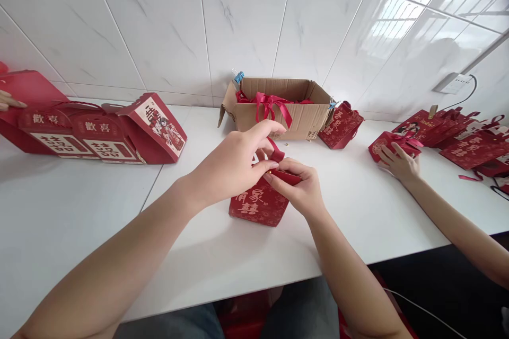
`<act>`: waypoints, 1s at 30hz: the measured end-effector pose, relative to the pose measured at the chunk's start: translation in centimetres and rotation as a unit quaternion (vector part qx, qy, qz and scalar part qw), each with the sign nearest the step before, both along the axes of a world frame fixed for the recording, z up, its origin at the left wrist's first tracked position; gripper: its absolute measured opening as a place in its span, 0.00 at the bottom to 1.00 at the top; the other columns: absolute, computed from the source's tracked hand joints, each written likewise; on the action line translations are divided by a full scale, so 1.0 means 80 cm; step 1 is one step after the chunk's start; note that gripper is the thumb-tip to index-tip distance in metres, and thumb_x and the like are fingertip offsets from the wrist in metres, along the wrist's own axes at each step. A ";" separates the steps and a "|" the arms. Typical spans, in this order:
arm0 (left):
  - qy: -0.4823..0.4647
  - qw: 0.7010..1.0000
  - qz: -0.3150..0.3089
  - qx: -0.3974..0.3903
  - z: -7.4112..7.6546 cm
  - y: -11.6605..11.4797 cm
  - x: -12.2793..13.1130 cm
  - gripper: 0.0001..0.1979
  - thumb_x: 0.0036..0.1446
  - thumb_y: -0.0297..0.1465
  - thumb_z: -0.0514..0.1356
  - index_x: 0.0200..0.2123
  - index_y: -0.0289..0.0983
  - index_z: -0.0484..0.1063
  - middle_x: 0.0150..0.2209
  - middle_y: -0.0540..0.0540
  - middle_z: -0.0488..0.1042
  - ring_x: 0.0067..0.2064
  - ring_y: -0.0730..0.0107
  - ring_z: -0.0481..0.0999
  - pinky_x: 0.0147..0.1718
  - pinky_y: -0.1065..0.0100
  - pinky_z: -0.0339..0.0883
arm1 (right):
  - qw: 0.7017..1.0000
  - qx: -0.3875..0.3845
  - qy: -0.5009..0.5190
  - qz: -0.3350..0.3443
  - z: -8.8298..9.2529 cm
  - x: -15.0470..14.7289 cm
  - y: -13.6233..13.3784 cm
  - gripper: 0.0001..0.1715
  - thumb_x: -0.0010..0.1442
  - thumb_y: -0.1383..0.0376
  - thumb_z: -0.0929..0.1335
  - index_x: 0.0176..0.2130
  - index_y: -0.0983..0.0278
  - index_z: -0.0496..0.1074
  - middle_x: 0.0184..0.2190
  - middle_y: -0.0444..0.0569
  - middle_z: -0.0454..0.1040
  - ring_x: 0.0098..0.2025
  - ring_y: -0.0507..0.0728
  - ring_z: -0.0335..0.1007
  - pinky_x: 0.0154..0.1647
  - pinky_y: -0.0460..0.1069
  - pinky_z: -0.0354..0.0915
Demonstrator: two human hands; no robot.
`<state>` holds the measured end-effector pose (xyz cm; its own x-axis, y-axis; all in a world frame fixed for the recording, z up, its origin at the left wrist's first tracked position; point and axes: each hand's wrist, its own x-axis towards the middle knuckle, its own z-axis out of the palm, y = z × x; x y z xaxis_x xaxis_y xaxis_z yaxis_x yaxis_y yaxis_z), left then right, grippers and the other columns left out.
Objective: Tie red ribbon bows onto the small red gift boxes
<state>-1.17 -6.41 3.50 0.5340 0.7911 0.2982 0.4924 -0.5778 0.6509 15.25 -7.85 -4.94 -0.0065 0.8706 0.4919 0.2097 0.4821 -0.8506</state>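
A red gift box (259,202) with pink lettering stands on the white table in front of me. My left hand (238,161) is over its top, with thumb and fingers closed on a red ribbon loop (277,155) near a small gold fastener. My right hand (299,185) pinches the upper right edge of the same box, its thumb against the front face beside the fastener. The fingers of the right hand behind the box are partly hidden.
A cardboard box (296,118) holding red ribbons stands by the tiled wall, with a red box (341,126) beside it. Red gift boxes (105,135) line the left. At right, another person's hand (401,163) touches a ribboned box, near several red bags (477,148).
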 end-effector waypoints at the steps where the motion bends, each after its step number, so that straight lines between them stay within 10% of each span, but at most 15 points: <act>1: -0.001 1.000 -0.002 0.003 -0.001 0.000 0.000 0.21 0.58 0.29 0.58 0.55 0.44 0.62 0.42 0.49 0.79 0.45 0.65 0.78 0.33 0.71 0.72 | 1.000 0.003 -0.001 -0.006 0.000 0.000 0.000 0.01 0.52 0.65 0.72 0.30 0.61 0.77 0.29 0.45 0.77 0.32 0.53 0.73 0.34 0.49 0.71; 22: 0.016 0.999 0.004 0.032 -0.008 0.001 0.005 0.21 0.59 0.27 0.58 0.55 0.42 0.62 0.43 0.49 0.79 0.37 0.69 0.79 0.34 0.69 0.69 | 0.991 -0.109 0.069 -0.033 0.005 0.004 -0.003 0.10 0.47 0.60 0.76 0.30 0.62 0.78 0.27 0.46 0.79 0.30 0.55 0.75 0.30 0.50 0.71; 30: 0.006 0.999 -0.004 0.041 -0.011 0.002 0.007 0.21 0.58 0.26 0.59 0.54 0.43 0.63 0.40 0.52 0.80 0.39 0.69 0.79 0.36 0.68 0.70 | 0.998 -0.041 0.037 -0.043 -0.002 0.002 -0.001 0.07 0.54 0.61 0.72 0.34 0.61 0.75 0.31 0.46 0.78 0.33 0.54 0.74 0.34 0.49 0.71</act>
<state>-0.61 -6.24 2.60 0.5439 0.7600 0.3558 0.4946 -0.6329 0.5957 15.43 -7.93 -5.12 0.1035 0.9035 0.4158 0.1831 0.3936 -0.9009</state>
